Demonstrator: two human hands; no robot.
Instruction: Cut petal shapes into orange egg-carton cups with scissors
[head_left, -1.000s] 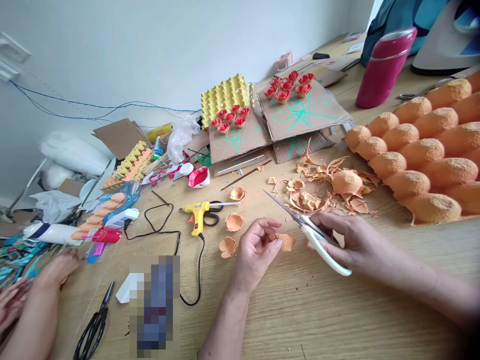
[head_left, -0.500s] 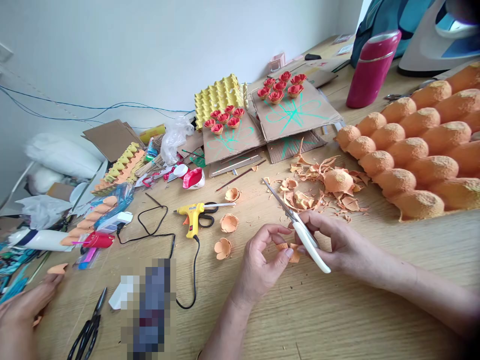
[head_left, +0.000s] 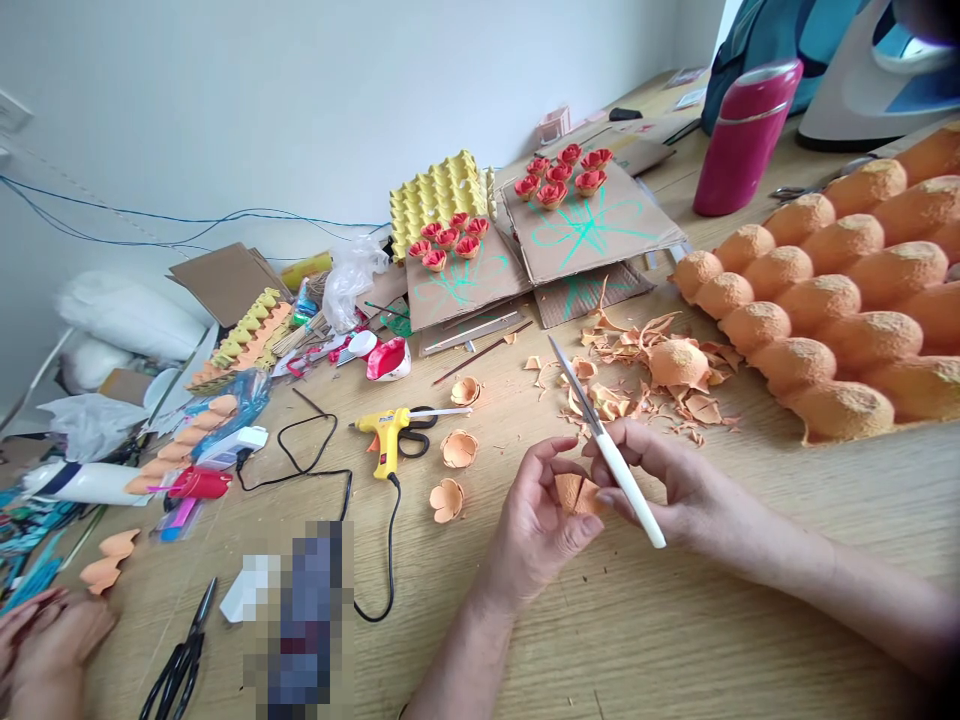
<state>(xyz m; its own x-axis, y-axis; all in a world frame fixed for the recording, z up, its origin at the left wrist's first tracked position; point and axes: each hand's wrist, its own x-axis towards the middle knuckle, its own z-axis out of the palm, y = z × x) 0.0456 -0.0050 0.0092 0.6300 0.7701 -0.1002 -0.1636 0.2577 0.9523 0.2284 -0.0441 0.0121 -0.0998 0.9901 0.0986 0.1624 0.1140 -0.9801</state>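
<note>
My left hand (head_left: pixel 541 515) pinches a small orange egg-carton piece (head_left: pixel 576 494) between thumb and fingers, just above the wooden table (head_left: pixel 675 640). My right hand (head_left: pixel 660 478) grips white-handled scissors (head_left: pixel 606 443), blades closed and pointing up and away to the left; its fingers also touch the orange piece. Three finished orange cup flowers (head_left: pixel 458 448) lie to the left of my hands. A heap of orange trimmings (head_left: pixel 645 370) lies just behind the scissors.
A big orange egg tray (head_left: pixel 832 300) fills the right. Red flowers sit on cardboard sheets (head_left: pixel 585 230) at the back. A yellow glue gun (head_left: pixel 386 432) with black cord, black scissors (head_left: pixel 180 665), a pink flask (head_left: pixel 742 135). Another person's hands (head_left: pixel 37 650) at lower left.
My hands drew together around the orange piece, and the scissors swung more upright with blades closed. The other person's hand pulled back toward the lower left, leaving orange petal pieces on the table.
</note>
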